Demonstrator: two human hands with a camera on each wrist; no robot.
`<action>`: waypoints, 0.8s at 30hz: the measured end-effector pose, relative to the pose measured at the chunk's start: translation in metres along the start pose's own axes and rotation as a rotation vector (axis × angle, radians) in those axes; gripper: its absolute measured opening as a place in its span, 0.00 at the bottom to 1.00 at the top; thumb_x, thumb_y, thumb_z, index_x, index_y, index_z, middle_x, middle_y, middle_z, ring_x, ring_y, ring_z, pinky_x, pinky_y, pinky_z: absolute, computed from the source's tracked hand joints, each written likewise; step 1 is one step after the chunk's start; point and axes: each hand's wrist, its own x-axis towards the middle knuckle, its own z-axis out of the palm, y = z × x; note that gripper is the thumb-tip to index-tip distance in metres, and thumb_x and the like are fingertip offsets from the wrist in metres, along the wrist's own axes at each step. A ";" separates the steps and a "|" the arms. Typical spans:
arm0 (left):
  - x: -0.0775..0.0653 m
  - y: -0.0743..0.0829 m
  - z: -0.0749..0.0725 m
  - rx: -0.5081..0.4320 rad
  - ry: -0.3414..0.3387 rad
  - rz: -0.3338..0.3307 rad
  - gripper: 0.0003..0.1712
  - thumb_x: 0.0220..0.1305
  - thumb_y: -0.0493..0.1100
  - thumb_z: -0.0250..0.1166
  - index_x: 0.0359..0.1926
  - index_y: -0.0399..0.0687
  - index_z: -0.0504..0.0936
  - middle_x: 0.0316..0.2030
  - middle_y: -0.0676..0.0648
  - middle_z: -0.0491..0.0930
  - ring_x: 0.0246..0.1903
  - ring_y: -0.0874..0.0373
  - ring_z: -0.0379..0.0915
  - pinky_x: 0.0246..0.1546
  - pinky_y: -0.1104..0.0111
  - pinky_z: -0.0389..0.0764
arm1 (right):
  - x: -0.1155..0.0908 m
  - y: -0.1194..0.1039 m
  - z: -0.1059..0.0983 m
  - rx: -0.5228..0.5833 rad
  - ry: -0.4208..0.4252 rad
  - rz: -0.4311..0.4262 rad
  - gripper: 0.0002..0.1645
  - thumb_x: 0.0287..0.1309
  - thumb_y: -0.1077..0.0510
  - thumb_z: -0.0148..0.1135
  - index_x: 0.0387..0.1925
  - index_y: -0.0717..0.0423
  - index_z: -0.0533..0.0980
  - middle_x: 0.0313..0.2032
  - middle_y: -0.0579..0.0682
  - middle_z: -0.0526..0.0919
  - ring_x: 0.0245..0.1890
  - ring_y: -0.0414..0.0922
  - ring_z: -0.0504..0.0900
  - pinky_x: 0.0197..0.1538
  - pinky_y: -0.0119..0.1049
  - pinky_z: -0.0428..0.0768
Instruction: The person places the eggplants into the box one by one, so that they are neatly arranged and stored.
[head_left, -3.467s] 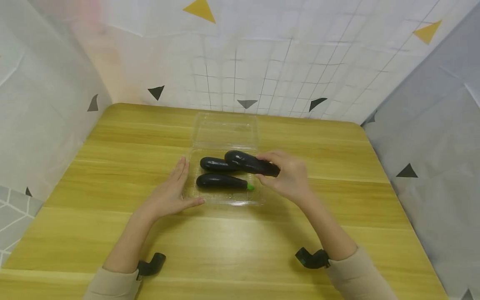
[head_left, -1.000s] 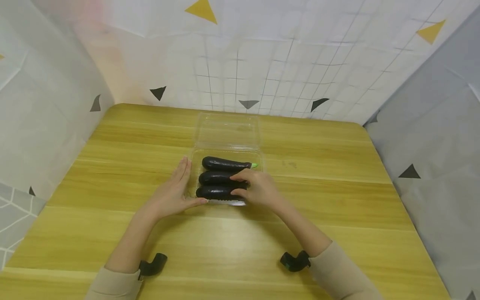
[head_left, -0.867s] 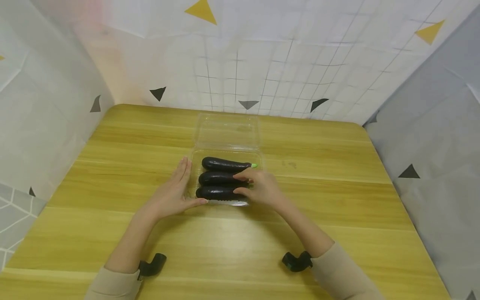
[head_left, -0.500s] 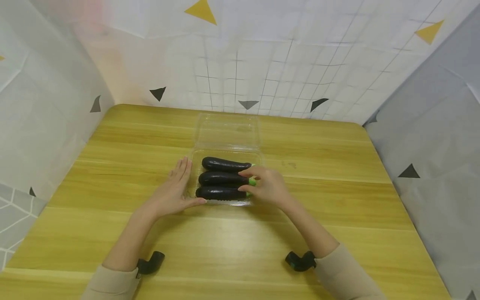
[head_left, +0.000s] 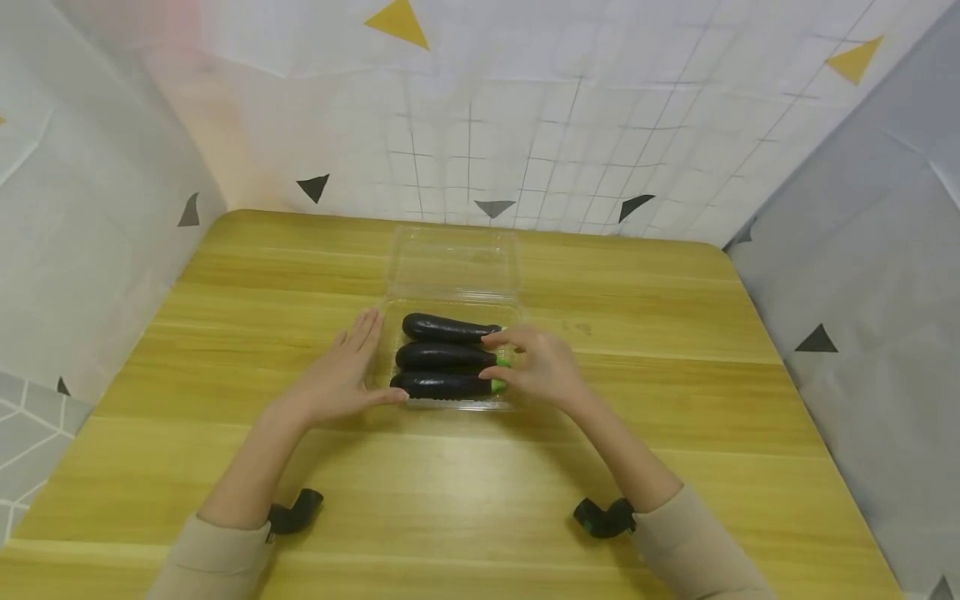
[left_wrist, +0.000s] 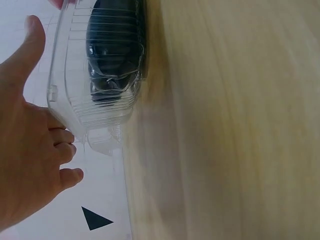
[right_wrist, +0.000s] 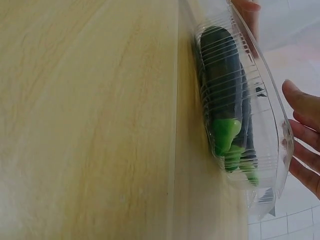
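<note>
Three dark eggplants lie side by side in a clear plastic clamshell box: a back one, a middle one and a front one. Their green stem ends point right. My left hand is at the box's left side, fingers straight along the wall and thumb at the front left corner. Over the right side is my right hand, thumb and fingers apart near the stem ends, with nothing pinched between them. In the right wrist view its fingertips are right at the box's rim.
The box's clear lid lies folded back behind it on the wooden table. White patterned sheets stand behind the table and at both sides. A dark wrist device is strapped to each forearm.
The eggplant that my right hand held above the box now lies in it with the others. The right hand has let go and drawn slightly right, while the left hand stays at the box's side.
</note>
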 end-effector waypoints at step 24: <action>0.011 0.001 -0.007 -0.129 0.097 0.034 0.61 0.50 0.68 0.69 0.75 0.49 0.49 0.73 0.40 0.52 0.70 0.42 0.48 0.66 0.45 0.57 | -0.001 0.008 -0.008 -0.006 -0.002 -0.051 0.29 0.41 0.51 0.79 0.48 0.54 0.82 0.40 0.49 0.86 0.40 0.50 0.84 0.37 0.39 0.84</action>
